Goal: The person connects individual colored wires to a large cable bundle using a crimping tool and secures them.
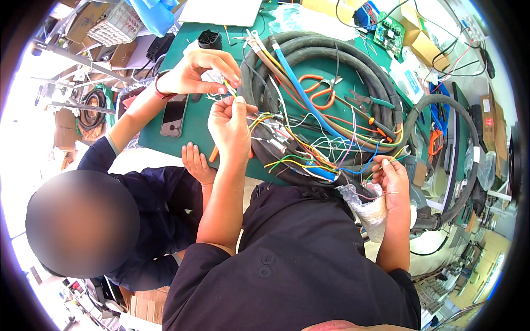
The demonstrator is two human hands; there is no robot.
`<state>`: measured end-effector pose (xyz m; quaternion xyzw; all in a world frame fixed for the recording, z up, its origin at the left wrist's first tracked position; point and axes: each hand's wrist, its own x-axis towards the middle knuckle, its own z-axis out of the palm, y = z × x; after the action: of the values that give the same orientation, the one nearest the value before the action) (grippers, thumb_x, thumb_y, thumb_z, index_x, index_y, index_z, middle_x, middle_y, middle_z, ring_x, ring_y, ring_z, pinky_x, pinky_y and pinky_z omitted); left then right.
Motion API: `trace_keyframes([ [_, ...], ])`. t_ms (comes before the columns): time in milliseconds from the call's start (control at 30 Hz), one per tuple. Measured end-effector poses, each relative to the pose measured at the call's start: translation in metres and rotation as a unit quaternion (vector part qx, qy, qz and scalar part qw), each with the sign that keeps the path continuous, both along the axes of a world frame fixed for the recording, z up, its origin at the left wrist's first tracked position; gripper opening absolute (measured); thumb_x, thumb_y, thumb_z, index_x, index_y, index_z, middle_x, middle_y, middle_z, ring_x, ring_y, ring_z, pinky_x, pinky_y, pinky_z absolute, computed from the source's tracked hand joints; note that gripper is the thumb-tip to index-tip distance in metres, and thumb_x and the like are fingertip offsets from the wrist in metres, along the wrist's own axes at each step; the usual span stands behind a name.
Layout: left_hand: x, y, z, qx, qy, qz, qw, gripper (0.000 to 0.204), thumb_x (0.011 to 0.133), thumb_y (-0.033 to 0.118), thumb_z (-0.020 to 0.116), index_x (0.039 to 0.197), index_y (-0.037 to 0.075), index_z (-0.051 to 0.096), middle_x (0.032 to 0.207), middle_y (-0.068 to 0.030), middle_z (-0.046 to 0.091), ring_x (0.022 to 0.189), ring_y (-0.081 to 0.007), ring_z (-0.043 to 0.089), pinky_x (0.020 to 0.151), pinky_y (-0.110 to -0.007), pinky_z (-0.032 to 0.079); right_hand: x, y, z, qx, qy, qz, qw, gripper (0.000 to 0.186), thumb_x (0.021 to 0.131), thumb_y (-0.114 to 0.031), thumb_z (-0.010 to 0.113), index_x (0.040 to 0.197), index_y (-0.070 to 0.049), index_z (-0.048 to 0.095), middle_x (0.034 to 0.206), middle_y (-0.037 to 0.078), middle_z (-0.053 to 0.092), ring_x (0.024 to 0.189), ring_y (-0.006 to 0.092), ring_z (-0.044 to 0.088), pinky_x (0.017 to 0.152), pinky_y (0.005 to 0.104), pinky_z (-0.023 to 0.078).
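Observation:
My left hand (231, 127) is closed, thumb and fingers pinching a thin yellow wire (230, 87). A co-worker's hand (207, 71) is just beyond it, its fingertips at the same wire. To the right, my right hand (393, 179) pinches a thin yellow-green wire (396, 156) between thumb and fingers. Between my hands, many thin coloured wires (314, 157) fan out of the end of a thick black cable (356, 185), some with small white connectors or sleeves (276, 143). Clear plastic wrap (367, 209) hangs around the cable beside my right hand.
A coiled black cable (331, 44) covers much of the green table (193, 33). Orange-handled cutters (323, 91), teal-handled pliers (372, 102) and a screwdriver (381, 128) lie inside it. A phone (173, 117) lies at left. The co-worker's other hand (197, 164) touches the table edge.

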<state>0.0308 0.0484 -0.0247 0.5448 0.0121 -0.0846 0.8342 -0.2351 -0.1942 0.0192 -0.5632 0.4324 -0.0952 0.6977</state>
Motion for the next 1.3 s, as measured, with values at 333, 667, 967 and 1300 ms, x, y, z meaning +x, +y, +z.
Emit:
trace_keyframes([
  [333,-0.0008,0.0004,0.0004,-0.008,0.005,0.003,1.0,0.011,0.094,0.007,0.056,0.095,0.0,0.046,0.072,-0.0114,0.067,0.064,-0.0074,0.058,0.065,-0.018,0.042,0.0018,0.0016,0.0024,0.006,-0.005,-0.003,1.0,0.02,0.094,-0.018,0.056,0.104,-0.001,0.061,0.081,0.005,0.061,0.064,0.0111,0.056,0.059,0.0239,0.048],
  [667,-0.0006,0.001,-0.0006,0.002,0.003,0.002,1.0,0.012,0.094,0.008,0.056,0.095,0.001,0.047,0.072,-0.0101,0.067,0.064,-0.006,0.058,0.063,-0.017,0.04,0.0015,0.0017,0.0019,0.004,-0.001,-0.001,1.0,0.02,0.095,-0.018,0.055,0.105,-0.001,0.061,0.082,0.005,0.061,0.064,0.0109,0.056,0.059,0.0241,0.049],
  [967,-0.0006,0.0007,0.0031,0.018,0.011,0.001,1.0,0.013,0.094,0.009,0.057,0.095,0.001,0.047,0.071,-0.0094,0.067,0.06,-0.0031,0.053,0.059,-0.016,0.036,0.001,0.0009,0.0014,0.007,0.0,0.001,1.0,0.02,0.095,-0.018,0.054,0.104,-0.001,0.062,0.082,0.005,0.061,0.065,0.0107,0.056,0.059,0.0242,0.049],
  [1300,-0.0003,-0.0003,0.003,0.009,0.005,0.004,1.0,0.012,0.093,0.009,0.057,0.094,0.001,0.047,0.071,-0.0099,0.067,0.061,-0.0044,0.055,0.06,-0.016,0.038,0.0012,0.0012,0.0022,0.007,-0.002,0.004,1.0,0.02,0.095,-0.017,0.054,0.103,-0.002,0.063,0.081,0.005,0.062,0.066,0.0098,0.057,0.061,0.0235,0.049],
])
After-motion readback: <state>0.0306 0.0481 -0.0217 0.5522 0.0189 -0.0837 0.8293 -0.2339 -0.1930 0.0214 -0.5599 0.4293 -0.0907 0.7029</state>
